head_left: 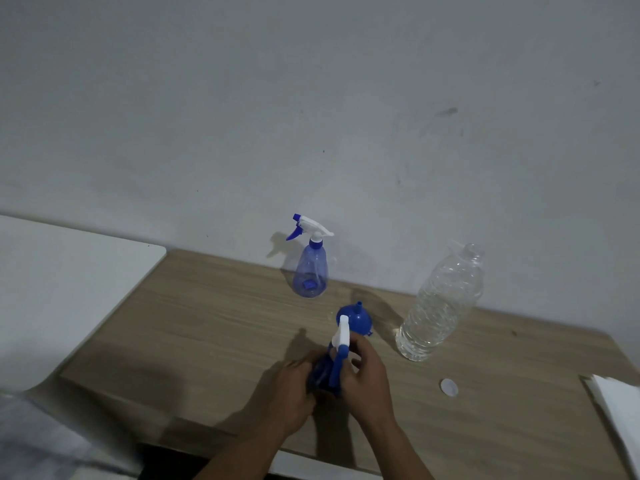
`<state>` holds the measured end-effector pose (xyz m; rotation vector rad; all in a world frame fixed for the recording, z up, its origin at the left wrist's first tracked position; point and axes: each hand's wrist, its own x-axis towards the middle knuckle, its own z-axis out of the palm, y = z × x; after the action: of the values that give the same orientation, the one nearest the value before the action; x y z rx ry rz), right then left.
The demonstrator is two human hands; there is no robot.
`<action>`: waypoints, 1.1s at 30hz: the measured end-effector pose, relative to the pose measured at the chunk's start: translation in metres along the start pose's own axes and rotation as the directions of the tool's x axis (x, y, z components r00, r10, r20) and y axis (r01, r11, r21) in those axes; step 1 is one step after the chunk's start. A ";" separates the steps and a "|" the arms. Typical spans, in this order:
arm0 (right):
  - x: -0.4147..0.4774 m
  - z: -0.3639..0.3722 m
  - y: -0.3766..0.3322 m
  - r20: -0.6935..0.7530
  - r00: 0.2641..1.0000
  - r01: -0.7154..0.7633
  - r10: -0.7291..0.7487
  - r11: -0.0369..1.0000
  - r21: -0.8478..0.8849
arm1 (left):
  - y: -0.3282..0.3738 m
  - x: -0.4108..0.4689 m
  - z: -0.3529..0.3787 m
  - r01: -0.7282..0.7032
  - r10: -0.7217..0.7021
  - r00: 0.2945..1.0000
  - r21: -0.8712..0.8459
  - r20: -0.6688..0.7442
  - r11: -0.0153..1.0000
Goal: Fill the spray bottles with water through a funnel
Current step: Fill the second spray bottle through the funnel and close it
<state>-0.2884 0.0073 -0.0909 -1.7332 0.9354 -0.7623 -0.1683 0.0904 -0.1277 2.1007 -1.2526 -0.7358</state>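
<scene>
Near the front of the wooden table (207, 323), my left hand (294, 389) grips the blue body of a spray bottle (322, 374). My right hand (363, 375) holds that bottle's blue-and-white spray head (340, 344) at the neck. Just behind them a blue funnel (356, 317) lies upside down, spout up. A second blue spray bottle (310, 271), its trigger head on, stands upright near the wall. To the right stands an uncapped clear water bottle (440, 306), mostly full.
A white bottle cap (449, 388) lies on the table right of my hands. White paper or cloth (616, 407) sits at the table's right edge. A white surface (62, 289) adjoins the table on the left. The wall runs close behind.
</scene>
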 end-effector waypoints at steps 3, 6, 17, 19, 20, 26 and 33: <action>-0.001 -0.002 -0.004 -0.016 1.000 -0.008 0.008 1.000 0.029 | 0.002 -0.001 -0.002 0.002 -0.002 1.000 -0.016 -0.004 1.000; -0.001 -0.002 -0.006 -0.035 0.999 0.002 -0.002 1.000 0.012 | 0.003 -0.002 -0.002 -0.009 0.009 1.000 0.000 -0.003 1.000; 0.011 -0.028 -0.070 -0.181 0.972 0.170 -0.149 0.980 0.103 | 0.012 -0.004 -0.007 -0.013 0.009 0.999 -0.100 -0.044 0.995; 0.013 -0.039 -0.085 -0.195 0.963 0.203 -0.187 0.977 0.067 | 0.017 -0.005 -0.007 -0.004 0.002 1.000 -0.094 -0.022 0.996; 0.014 -0.044 -0.092 -0.204 0.960 0.205 -0.193 0.978 0.039 | 0.020 -0.006 -0.007 0.000 0.001 1.000 -0.087 0.003 0.996; 0.020 -0.072 -0.106 -0.236 0.962 0.102 -0.136 0.983 -0.151 | 0.025 -0.011 -0.009 0.046 -0.048 0.999 -0.110 -0.020 0.993; 0.017 -0.075 -0.046 -0.210 0.972 -0.185 0.104 0.891 -0.415 | 0.024 -0.007 -0.011 0.035 -0.042 0.998 -0.150 -0.046 0.988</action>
<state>-0.3305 -0.0318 -0.0220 -1.9657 1.4311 -0.6539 -0.1779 0.0896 -0.1020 2.0139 -1.0987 -0.7659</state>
